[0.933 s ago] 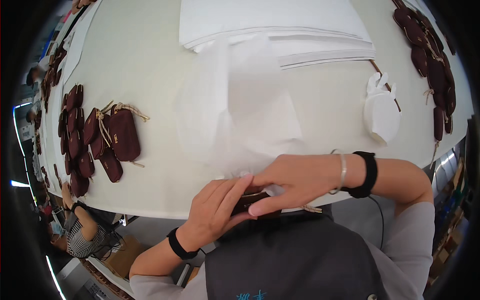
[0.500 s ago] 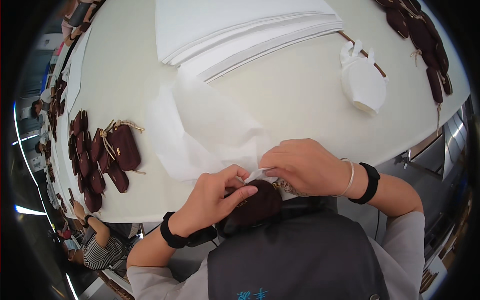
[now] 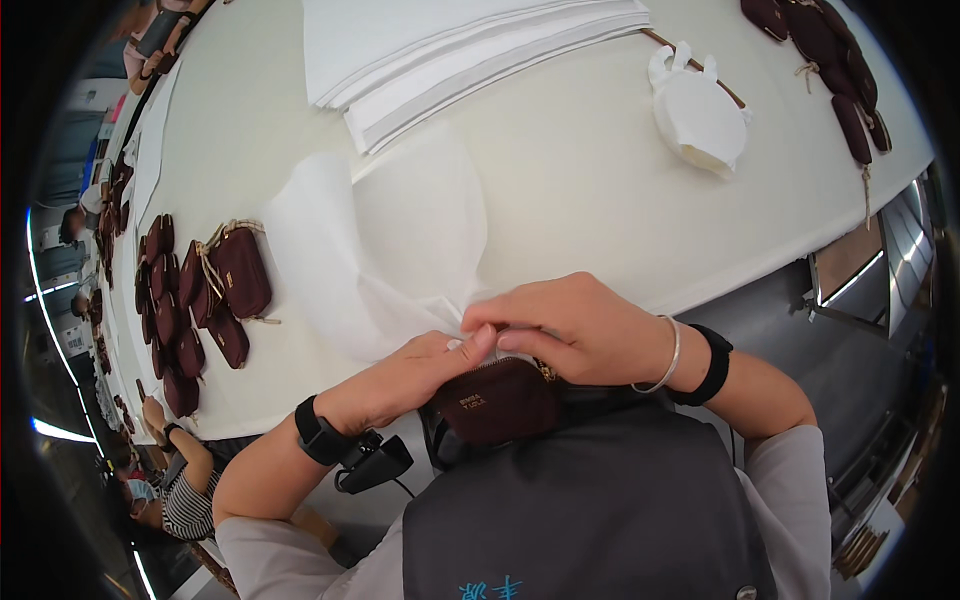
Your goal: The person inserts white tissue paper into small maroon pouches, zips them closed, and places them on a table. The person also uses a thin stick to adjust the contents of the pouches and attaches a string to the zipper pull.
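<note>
A dark maroon zippered pouch (image 3: 500,405) with small gold lettering rests against my apron at the table's near edge. Its zip is open along the top. A large sheet of thin white tissue paper (image 3: 350,260) spreads over the table, and its near end is bunched at the pouch's mouth. My left hand (image 3: 405,375) is closed, its thumb pinching the bunched paper at the opening. Right beside it, my right hand (image 3: 560,325) grips the same paper with bent fingers. Where the paper enters the pouch is partly hidden by my fingers.
Several maroon pouches with cords (image 3: 240,275) lie on the left. A stack of white sheets (image 3: 450,60) is at the far middle. A white rounded item with finger-like tips (image 3: 700,120) lies by a thin brown stick (image 3: 722,88). More maroon pouches (image 3: 840,60) sit far right. Co-workers are at left.
My right hand has moved left, closer to my left hand. The pouch now tilts to show its front and zip more. The tissue paper has shifted and its far part stands rounder.
</note>
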Tool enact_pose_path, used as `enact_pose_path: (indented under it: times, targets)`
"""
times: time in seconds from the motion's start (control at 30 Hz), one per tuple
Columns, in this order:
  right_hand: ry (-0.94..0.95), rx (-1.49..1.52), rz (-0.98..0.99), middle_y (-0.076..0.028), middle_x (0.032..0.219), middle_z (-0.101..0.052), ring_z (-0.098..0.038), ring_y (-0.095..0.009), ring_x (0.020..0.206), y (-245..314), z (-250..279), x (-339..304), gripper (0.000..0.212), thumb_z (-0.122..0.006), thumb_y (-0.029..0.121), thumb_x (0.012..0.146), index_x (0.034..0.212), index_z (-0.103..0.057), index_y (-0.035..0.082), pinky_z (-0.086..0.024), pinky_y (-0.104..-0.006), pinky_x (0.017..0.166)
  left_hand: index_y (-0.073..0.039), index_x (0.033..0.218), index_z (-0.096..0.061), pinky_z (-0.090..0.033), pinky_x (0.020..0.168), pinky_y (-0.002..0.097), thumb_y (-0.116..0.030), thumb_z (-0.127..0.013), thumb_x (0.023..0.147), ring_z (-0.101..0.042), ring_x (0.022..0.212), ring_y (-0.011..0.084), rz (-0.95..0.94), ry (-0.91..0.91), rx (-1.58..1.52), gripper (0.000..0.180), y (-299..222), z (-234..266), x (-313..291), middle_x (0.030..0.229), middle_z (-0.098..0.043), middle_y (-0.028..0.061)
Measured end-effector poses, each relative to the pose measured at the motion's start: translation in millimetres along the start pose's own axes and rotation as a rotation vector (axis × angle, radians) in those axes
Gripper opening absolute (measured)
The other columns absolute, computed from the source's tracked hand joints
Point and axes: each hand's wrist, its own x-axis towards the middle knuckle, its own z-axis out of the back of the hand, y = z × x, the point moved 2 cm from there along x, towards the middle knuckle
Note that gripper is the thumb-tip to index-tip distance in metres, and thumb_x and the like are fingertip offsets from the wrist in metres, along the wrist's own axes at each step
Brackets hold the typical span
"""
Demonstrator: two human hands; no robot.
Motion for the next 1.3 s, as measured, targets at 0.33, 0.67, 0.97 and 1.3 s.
enact_pose_path:
  times: [0.33,0.67,0.97,1.3]
  targets:
    - [-0.072,-0.254,-0.02,-0.009,0.086,-0.07,-0.063,-0.026,0.077,0,2,-52,0.015,-0.077,0.012,0.082,0.096,-0.072,0.008,-0.051,-0.0348,0.068,-0.001,0.119,-0.068,-0.05,0.075,0.0223,-0.039,-0.05,0.107,-0.061,0.085,0.0053,-0.121,-0.047,0.016,0.043,1,-8,5,0.102,-0.069,0.0017]
    - [0.115,-0.087,-0.088,-0.004,0.084,-0.064,-0.059,-0.025,0.082,0,-5,-50,0.019,-0.077,0.017,0.083,0.096,-0.065,0.01,-0.047,-0.0367,0.073,-0.006,0.116,-0.064,-0.049,0.075,0.021,-0.029,-0.061,0.103,-0.062,0.089,0.0018,0.074,0.1,-0.159,0.027,1,-3,2,0.1,-0.069,-0.0017]
    - [0.14,0.06,-0.082,-0.002,0.086,-0.065,-0.06,-0.022,0.082,5,-3,-50,0.018,-0.078,0.011,0.082,0.097,-0.067,0.009,-0.049,-0.0343,0.07,0.0,0.133,-0.052,-0.046,0.094,0.025,-0.026,-0.068,0.099,-0.057,0.111,0.0063,0.081,0.415,-0.233,0.046,14,8,-17,0.121,-0.065,0.0029]
    - [0.161,0.07,-0.042,-0.002,0.086,-0.066,-0.06,-0.022,0.083,4,-6,-45,0.018,-0.078,0.006,0.08,0.095,-0.068,0.008,-0.049,-0.0333,0.069,-0.004,0.144,-0.049,-0.045,0.088,0.0247,-0.032,-0.076,0.093,-0.054,0.1,0.0067,0.058,0.59,0.172,0.065,8,-6,-17,0.111,-0.063,0.0]
